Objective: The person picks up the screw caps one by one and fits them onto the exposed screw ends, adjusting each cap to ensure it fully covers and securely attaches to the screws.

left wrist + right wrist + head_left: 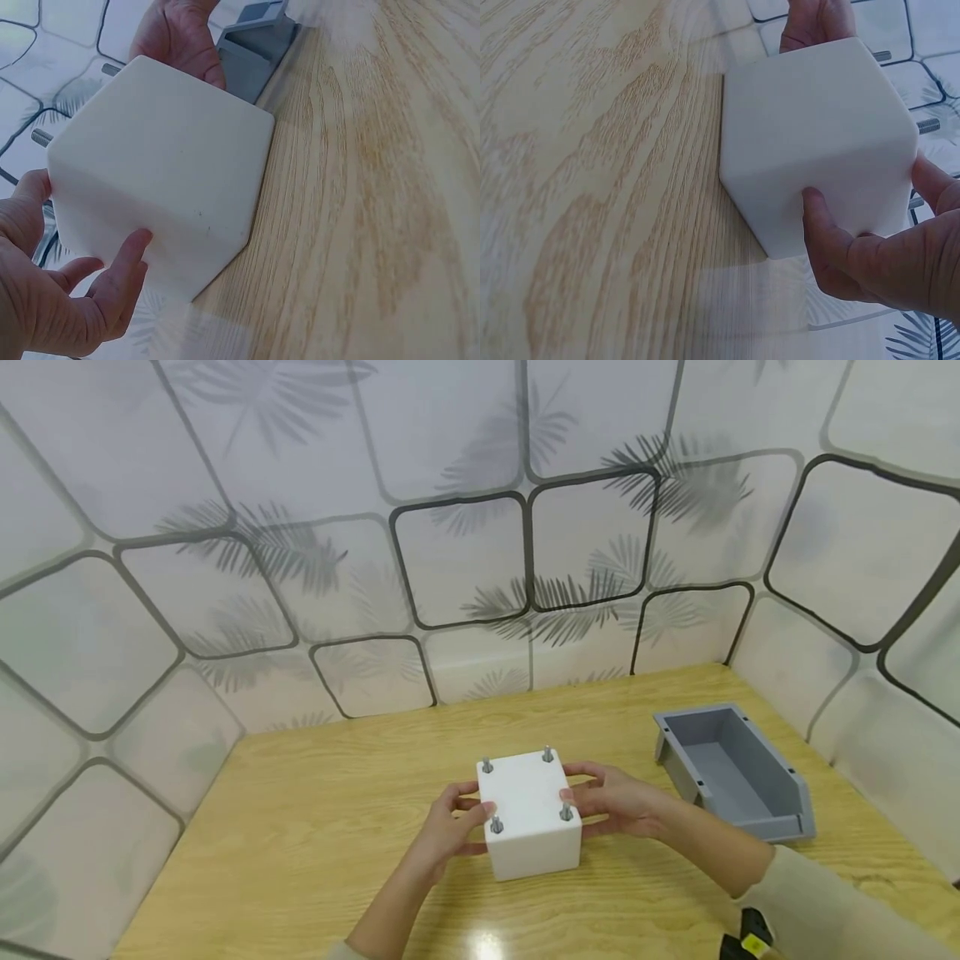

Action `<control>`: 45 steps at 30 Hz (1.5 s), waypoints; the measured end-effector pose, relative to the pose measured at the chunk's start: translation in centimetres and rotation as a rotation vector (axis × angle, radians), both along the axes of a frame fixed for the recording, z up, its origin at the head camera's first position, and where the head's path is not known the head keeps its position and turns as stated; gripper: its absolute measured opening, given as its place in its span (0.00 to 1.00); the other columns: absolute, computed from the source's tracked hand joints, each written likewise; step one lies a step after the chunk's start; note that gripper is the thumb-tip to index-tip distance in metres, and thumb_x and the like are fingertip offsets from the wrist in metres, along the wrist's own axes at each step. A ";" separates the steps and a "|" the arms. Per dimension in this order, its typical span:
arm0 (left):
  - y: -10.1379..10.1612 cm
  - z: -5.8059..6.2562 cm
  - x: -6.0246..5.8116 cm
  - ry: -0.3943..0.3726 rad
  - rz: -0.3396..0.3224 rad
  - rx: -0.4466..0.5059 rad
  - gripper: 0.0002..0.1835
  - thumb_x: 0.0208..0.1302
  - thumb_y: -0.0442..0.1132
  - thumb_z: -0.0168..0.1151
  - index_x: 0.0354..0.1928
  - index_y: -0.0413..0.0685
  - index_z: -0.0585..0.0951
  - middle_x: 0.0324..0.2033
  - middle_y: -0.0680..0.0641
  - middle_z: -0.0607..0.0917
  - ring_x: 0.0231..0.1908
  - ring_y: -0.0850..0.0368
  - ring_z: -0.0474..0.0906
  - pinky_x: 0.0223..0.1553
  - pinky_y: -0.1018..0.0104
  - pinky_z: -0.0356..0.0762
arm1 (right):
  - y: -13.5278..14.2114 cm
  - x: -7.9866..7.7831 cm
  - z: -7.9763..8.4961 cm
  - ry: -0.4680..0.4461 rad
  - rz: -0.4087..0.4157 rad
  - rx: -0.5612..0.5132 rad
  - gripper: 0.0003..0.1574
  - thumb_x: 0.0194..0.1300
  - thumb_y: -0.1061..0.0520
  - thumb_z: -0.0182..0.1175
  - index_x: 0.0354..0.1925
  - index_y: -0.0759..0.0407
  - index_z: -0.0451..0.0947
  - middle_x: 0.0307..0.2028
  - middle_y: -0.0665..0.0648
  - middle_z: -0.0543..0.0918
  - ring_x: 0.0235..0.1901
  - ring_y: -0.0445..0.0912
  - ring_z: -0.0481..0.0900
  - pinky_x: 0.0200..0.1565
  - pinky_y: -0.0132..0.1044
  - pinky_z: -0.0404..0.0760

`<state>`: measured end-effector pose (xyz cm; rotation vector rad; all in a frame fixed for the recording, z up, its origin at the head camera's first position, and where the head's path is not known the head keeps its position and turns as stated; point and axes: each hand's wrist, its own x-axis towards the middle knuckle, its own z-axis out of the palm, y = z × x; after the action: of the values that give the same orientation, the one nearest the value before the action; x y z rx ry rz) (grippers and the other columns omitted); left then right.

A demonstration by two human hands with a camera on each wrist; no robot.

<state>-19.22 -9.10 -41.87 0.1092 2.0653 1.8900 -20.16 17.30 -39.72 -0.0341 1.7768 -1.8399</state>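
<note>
Two bare hands are seen, without gloves, rings or any other jewellery; the nails are kept short and unpainted. The left hand [450,827] is followed by a forearm left uncovered down to the lower edge of the head view, where only a sliver of pale cloth is glimpsed; the right hand [622,802] is followed by a bare wrist and then a loose, pale beige long sleeve [825,902]; below that sleeve a small black device with a yellow marking [746,939] is partly shown, its details too small to be made out.
</note>
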 end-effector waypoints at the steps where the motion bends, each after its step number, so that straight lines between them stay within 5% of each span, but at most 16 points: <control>1: 0.1 0.0 0.0 0.003 -0.001 0.001 0.33 0.64 0.44 0.61 0.65 0.36 0.61 0.49 0.37 0.69 0.42 0.49 0.78 0.39 0.51 0.85 | 0.0 0.0 0.0 0.000 0.000 -0.004 0.46 0.64 0.55 0.62 0.71 0.63 0.49 0.59 0.69 0.67 0.44 0.49 0.80 0.48 0.52 0.81; 45: 1.0 -0.3 0.7 0.063 0.050 -0.005 0.36 0.63 0.44 0.62 0.69 0.42 0.60 0.53 0.35 0.68 0.46 0.49 0.72 0.40 0.51 0.84 | 1.2 0.5 -0.1 0.018 0.033 -0.032 0.49 0.63 0.52 0.63 0.71 0.64 0.48 0.57 0.66 0.70 0.46 0.50 0.78 0.50 0.50 0.81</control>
<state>-18.55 -8.09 -42.20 0.1179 2.1330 1.9336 -19.62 18.49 -39.86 -0.0928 1.7486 -1.8502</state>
